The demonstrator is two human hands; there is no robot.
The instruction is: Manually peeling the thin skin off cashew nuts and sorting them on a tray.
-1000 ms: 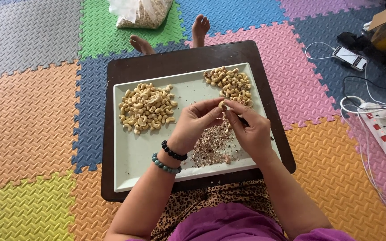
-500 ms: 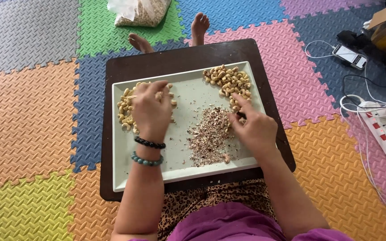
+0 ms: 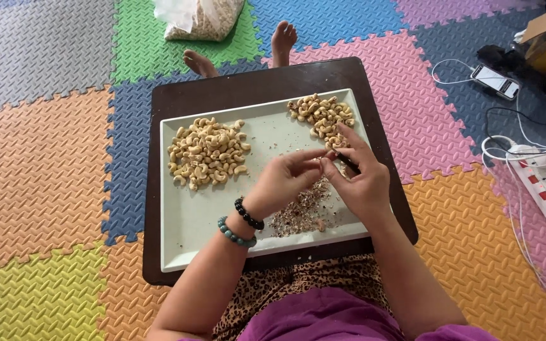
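Cashew nut sits pinched between the fingertips of the left hand and right hand, above the skin scraps on a pale tray. Beneath lie a dark low table and coloured foam floor mats.
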